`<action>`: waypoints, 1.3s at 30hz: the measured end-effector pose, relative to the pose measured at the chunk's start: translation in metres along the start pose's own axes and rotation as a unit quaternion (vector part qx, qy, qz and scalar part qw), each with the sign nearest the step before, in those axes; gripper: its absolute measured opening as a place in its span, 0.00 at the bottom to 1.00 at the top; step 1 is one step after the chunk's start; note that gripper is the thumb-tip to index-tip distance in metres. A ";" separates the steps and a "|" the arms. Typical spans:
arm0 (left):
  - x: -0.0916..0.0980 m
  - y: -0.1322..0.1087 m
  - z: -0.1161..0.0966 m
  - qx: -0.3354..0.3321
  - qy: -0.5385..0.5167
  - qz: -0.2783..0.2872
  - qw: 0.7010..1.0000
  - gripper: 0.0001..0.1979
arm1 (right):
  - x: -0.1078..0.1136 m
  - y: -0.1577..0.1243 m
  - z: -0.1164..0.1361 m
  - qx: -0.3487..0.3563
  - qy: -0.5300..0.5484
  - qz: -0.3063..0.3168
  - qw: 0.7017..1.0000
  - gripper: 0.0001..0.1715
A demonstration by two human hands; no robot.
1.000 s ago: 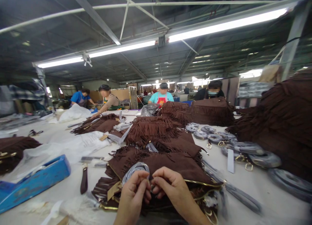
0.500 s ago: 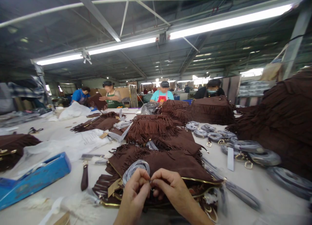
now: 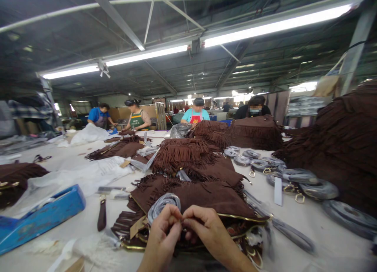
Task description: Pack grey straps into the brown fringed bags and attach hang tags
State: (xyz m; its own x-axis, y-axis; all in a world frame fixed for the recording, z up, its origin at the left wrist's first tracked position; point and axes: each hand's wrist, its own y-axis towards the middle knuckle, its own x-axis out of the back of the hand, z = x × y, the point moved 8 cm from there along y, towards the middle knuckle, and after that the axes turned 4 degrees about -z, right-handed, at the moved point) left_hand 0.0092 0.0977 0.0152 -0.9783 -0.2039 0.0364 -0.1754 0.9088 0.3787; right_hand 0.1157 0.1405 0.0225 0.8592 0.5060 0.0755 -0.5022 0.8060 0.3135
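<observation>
My left hand (image 3: 165, 229) and my right hand (image 3: 203, 226) meet fingertip to fingertip, each in a pinch. Whatever they hold between them is too small and covered to name. Under them lies a dark brown fringed bag (image 3: 206, 197) with its gold zipper (image 3: 244, 218) open. A coiled strap in grey wrap (image 3: 163, 206) rests on the bag, just behind my left hand. A tan paper tag (image 3: 138, 226) sits at the bag's left side. Below my right hand, the inside of the bag is partly hidden.
A blue tape dispenser (image 3: 44, 215) and a brown wrist strap (image 3: 101, 215) lie at left. Several wrapped strap coils (image 3: 319, 189) and a big pile of brown fringed bags (image 3: 338, 146) are at right. More fringed bags (image 3: 182, 152) lie beyond. Co-workers (image 3: 196, 114) stand across the table.
My hands stay almost still, pinched together over the bag. In the background, a co-worker in a green apron has lowered a brown bag to the table.
</observation>
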 end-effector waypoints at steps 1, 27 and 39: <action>0.000 0.000 0.001 -0.001 0.002 -0.002 1.000 0.07 | 0.000 0.000 0.001 0.008 -0.009 0.001 1.000 0.11; 0.085 0.029 0.028 0.086 0.422 -0.077 0.899 0.17 | 0.056 -0.002 0.040 0.017 -0.133 -0.096 0.986 0.17; 0.013 -0.004 -0.068 -0.238 0.229 -0.015 0.944 0.20 | 0.016 -0.019 0.043 -0.011 -0.158 0.020 0.987 0.20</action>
State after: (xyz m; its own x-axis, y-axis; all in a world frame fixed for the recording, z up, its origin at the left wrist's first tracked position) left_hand 0.0046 0.0664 0.0771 -0.8044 -0.4620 0.3735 -0.0258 0.6553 0.7549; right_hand 0.1437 0.1202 0.0580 0.8246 0.4186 0.3805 -0.5349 0.7958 0.2839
